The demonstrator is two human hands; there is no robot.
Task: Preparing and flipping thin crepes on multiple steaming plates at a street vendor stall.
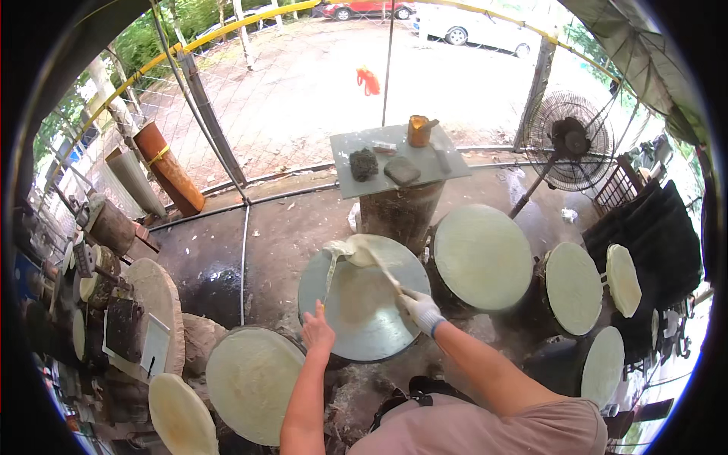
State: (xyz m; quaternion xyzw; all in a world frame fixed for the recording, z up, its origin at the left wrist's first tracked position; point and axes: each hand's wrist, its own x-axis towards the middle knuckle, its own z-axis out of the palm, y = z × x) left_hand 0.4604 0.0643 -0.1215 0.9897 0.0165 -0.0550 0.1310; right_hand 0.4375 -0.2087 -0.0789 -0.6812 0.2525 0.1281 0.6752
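A round metal griddle lies before me with pale batter at its far edge. My left hand, bare, is closed around the near end of a batter-coated ladle or scoop, whose head is over the far rim. In a white knitted glove, my right hand grips a long batter-coated spreader, its far end in the batter. The middle of the griddle bears a thin brownish film. The ladle's handle is mostly hidden in my left hand.
More griddles covered with pale batter stand right and left. Beyond is a board on a drum, with a dark block, a stone and a rusty can. A pedestal fan stands at the right, a wire fence at the back.
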